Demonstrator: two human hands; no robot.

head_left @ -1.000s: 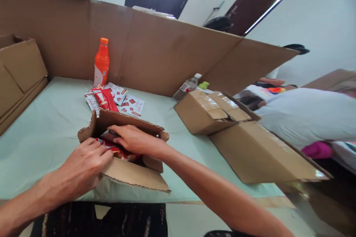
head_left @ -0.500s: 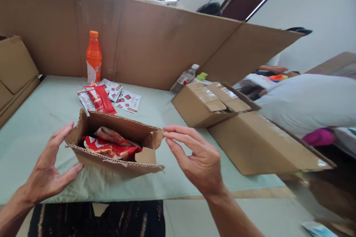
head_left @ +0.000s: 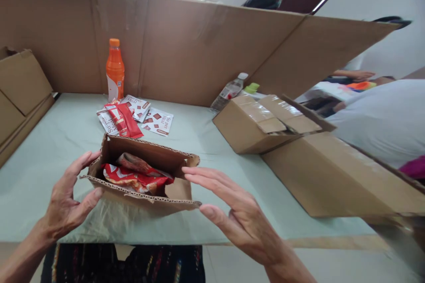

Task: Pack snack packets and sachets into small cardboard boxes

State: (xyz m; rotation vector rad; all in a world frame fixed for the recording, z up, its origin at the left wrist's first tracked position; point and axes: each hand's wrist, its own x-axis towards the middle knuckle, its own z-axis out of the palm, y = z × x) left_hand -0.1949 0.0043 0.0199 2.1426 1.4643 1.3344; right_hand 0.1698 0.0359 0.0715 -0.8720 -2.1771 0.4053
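The open cardboard box (head_left: pixel 142 204) is located on the near part of the cloth-covered tabletop (head_left: pixel 192 130), left of centre, with its open top facing up. Two packets are contained in it: a crumpled red packet (head_left: pixel 133 178) is lodged along the near wall, and a duller reddish packet (head_left: pixel 135 163) is seen on its far side. A tan flap (head_left: pixel 179 189) is seen inside the right end.

Left hand (head_left: pixel 68 199): positioned at the left end of the box. Its fingers (head_left: pixel 78 166) are parted widely from the thumb, which is held by the near wall. Nothing is gripped; whether the cardboard is touched cannot be told.

Right hand (head_left: pixel 237 212): positioned at the right end. Its fingers are extended together and parted from the thumb, which is held by the near right corner. Nothing is gripped; contact cannot be confirmed here either.

Surroundings: on the far side of the box, a red-and-white packet (head_left: pixel 125 119) is laid over white packets (head_left: pixel 156 123), with an orange bottle (head_left: pixel 114 73) stood upright beyond them. At far right, a clear bottle (head_left: pixel 229 92) is seen tilted beside a taped carton (head_left: pixel 237 135). The far side is bounded by a cardboard panel (head_left: pixel 186 48).
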